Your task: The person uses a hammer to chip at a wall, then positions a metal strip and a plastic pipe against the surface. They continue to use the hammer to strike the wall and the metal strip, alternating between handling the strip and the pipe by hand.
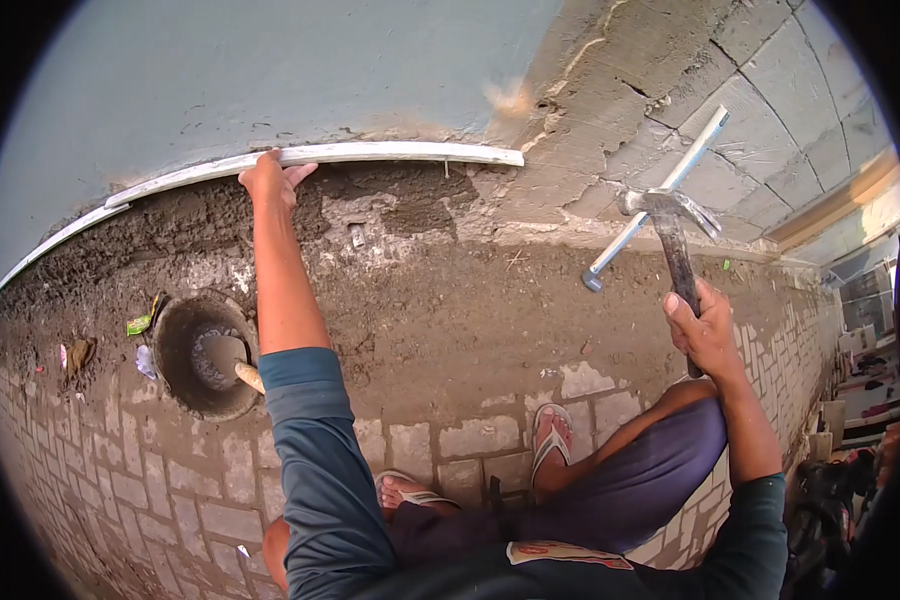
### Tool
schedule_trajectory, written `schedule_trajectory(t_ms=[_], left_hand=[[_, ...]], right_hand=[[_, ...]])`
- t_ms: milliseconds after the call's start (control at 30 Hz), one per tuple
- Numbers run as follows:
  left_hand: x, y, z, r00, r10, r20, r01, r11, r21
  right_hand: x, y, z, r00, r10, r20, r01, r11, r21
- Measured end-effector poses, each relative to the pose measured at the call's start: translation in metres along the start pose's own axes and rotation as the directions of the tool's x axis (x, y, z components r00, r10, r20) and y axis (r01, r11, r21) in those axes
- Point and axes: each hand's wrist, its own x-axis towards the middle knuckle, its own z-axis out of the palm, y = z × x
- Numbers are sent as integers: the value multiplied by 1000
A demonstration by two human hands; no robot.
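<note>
A band of bare brown earth (450,310) runs between the smooth grey-blue plastered wall (270,70) on the far side and the pale brick paving (470,436) on the near side. It leaves open ground in the middle, between the two arms. To the far right the plaster ends at a ragged edge, and rough, cracked grey concrete (670,90) takes over.

Along the foot of the wall lies a long, thin white plastic strip (400,153), slightly bowed, with its right end stopping just before the rough concrete. A silvery T-shaped metal tube (625,240) leans against the concrete at the right. On the left, a round dark pan (170,335) sits at the paving's edge with a wooden-handled trowel (225,355) inside it.

The left hand (270,180) reaches far, fingers loosely spread, fingertips pressing on the white strip. The right hand (705,335) is closed tight round the dark shaft of a steel claw hammer (670,215), which is raised at the right in front of the metal tube, well apart from the strip.
</note>
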Motion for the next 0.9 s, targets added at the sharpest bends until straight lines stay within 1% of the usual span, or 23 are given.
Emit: schedule_trajectory(t_ms=[33, 100, 200, 233, 300, 400, 433, 467, 500, 567, 600, 633, 700, 733, 800, 833, 867, 900], left_hand=[[-2, 0, -2, 999, 11, 49, -12, 1000, 10], [3, 1, -4, 997, 1, 83, 1, 1000, -20], [6, 0, -3, 998, -16, 61, 18, 1000, -24], [4, -1, -2, 998, -17, 58, 18, 1000, -22], [2, 0, 1, 1000, 27, 8, -27, 1000, 4], [-2, 2, 2, 999, 35, 2, -35, 999, 27], [-3, 2, 2, 999, 36, -5, -36, 999, 21], [-3, 2, 2, 999, 44, 16, -44, 999, 22], [-4, 3, 3, 998, 53, 39, -54, 998, 22], [-6, 5, 4, 999, 42, 8, -43, 999, 34], [-6, 7, 6, 1000, 25, -14, -25, 998, 52], [-6, 7, 7, 999, 34, -15, -33, 999, 42], [-6, 5, 9, 996, 65, -59, -60, 994, 94], [-3, 4, 8, 997, 58, -57, -52, 993, 105], [4, -2, 4, 998, 48, -46, -43, 994, 103], [8, -2, 3, 999, 45, -23, -42, 993, 107], [13, -1, 0, 1000, -6, 17, 4, 993, 119], [17, -5, -1, 999, 11, 36, -16, 992, 124]], right_hand=[[0, 2, 0, 1000, -3, 11, 3, 1000, -14], [1, 3, -1, 1000, 3, 10, -2, 1000, -25], [2, 3, 0, 999, 20, 33, -20, 1000, -23], [3, 4, -1, 999, 13, 36, -11, 999, -52], [5, 6, 0, 999, 3, 41, 0, 997, -81], [9, 6, 1, 998, -7, 58, 15, 990, -140], [14, 6, 4, 985, -151, 86, 170, 939, -299], [20, 4, 5, 947, -288, 139, 320, 837, -443], [26, -2, 10, 943, -297, 147, 332, 831, -446], [39, -18, 25, 880, -324, 347, 471, 690, -549], [55, -17, 31, 874, -236, 424, 464, 661, -589], [66, -19, 39, 871, -247, 424, 473, 653, -591], [85, -25, 61, 810, -271, 521, 583, 277, -764], [100, -21, 72, 808, -270, 524, 586, 271, -764], [129, -13, 94, 673, -428, 603, 695, 89, -713], [135, -14, 99, 664, -430, 612, 704, 85, -705], [139, -14, 105, 677, -444, 587, 688, 99, -719], [145, -15, 114, 684, -461, 566, 677, 111, -727]])
